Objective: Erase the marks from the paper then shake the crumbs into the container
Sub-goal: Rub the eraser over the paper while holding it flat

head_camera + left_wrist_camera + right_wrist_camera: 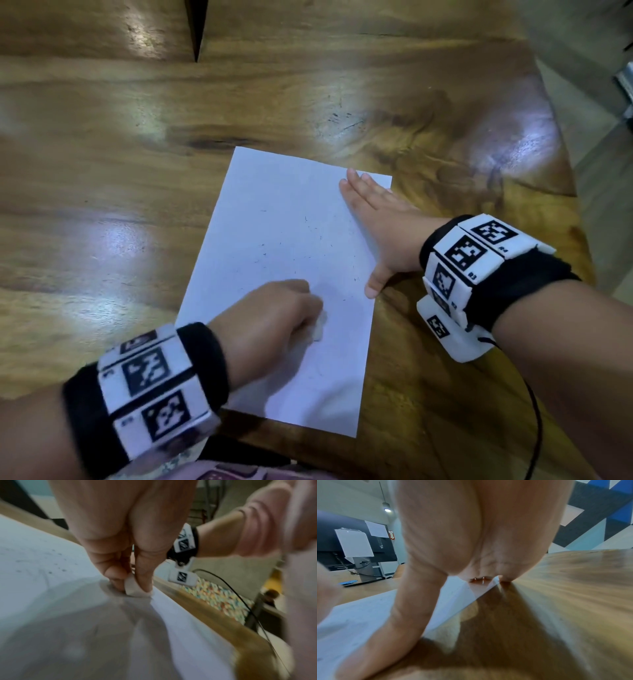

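Note:
A white sheet of paper (284, 240) lies on the wooden table (102, 171), speckled with small dark crumbs and faint marks near its middle. My left hand (284, 318) pinches a small white eraser (318, 329) and presses it onto the lower half of the sheet; in the left wrist view the eraser (133, 588) sits between thumb and fingertips against the paper (42, 561). My right hand (376, 222) lies flat with straight fingers on the sheet's right edge, thumb spread toward me, holding it down. No container shows in any view.
The table's right edge (565, 192) runs close beside my right wrist, with floor beyond. A black cable (534, 404) trails from the right wristband. A dark gap (197, 31) cuts into the tabletop at the far side. The near table edge lies just below the paper.

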### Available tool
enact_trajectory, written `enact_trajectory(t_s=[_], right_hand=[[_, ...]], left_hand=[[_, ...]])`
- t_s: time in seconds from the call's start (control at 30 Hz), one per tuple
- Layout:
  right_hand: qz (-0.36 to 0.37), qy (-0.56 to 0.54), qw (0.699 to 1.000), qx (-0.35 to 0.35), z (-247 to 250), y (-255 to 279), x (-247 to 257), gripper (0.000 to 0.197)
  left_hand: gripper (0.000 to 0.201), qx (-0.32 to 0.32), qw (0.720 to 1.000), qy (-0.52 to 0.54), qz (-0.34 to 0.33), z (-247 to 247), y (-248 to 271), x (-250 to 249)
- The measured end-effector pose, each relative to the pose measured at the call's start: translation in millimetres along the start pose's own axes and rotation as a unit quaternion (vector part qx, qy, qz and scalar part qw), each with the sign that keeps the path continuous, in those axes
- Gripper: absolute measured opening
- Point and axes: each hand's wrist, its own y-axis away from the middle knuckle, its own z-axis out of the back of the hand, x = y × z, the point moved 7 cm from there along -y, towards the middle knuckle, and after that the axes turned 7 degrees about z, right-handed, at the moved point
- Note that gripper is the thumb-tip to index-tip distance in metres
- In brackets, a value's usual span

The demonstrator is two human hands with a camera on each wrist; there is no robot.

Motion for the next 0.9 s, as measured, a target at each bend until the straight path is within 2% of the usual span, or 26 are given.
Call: enact_trajectory(t_s=[0.03,0.13,0.2,0.3,0.4,0.43,0.5,0.57,0.6,0.63,0.7,0.83,0.9], right_hand=[[-0.001,0.001,1.000,0.001,0,0,0,0.154],[-0.004,0.003,1.000,-0.002,0,-1,0,0.154],[-0.003,0.004,1.000,-0.001,0,0,2,0.154],[-0.003,-0.005,1.000,0.002,0,2,1,0.152],[-0.003,-0.005,1.000,0.006,0,1,1,0.153],[-0.004,-0.005,1.000,0.006,0,1,1,0.153],[-0.008,-0.004,1.000,0.004,0,0,1,0.154],[-0.010,0.002,1.000,0.003,0,0,2,0.153],[-0.010,0.004,1.000,0.005,0,0,2,0.153],[-0.010,0.005,1.000,0.007,0,0,2,0.152],[-0.008,0.005,1.000,0.007,0,0,2,0.153],[-0.007,0.000,1.000,0.004,-1,0,1,0.154],[-0.008,0.002,1.000,0.002,-1,0,1,0.153]], left_hand=[[0.021,-0.009,1.000,-0.002,0.002,4,-6,2],[0.015,-0.111,0.992,-0.042,0.035,42,-50,3],[0.015,-0.137,0.988,-0.044,0.051,54,-64,8],[0.018,-0.075,0.997,-0.003,0.012,27,-32,9],[0.017,0.011,1.000,0.004,0.019,-5,-1,13],[0.017,0.010,1.000,-0.009,0.011,-4,-6,10],[0.013,-0.051,0.998,-0.032,0.001,18,-32,0],[0.004,-0.114,0.992,-0.044,0.040,43,-64,-6],[0.005,-0.124,0.989,-0.045,0.062,49,-76,-5],[0.005,-0.118,0.989,-0.046,0.074,49,-80,-5],[0.007,-0.094,0.993,-0.039,0.054,37,-63,-6],[0.009,-0.001,1.000,-0.013,0.008,0,-12,-7],[0.007,-0.019,0.999,-0.041,-0.001,8,-27,-16]])
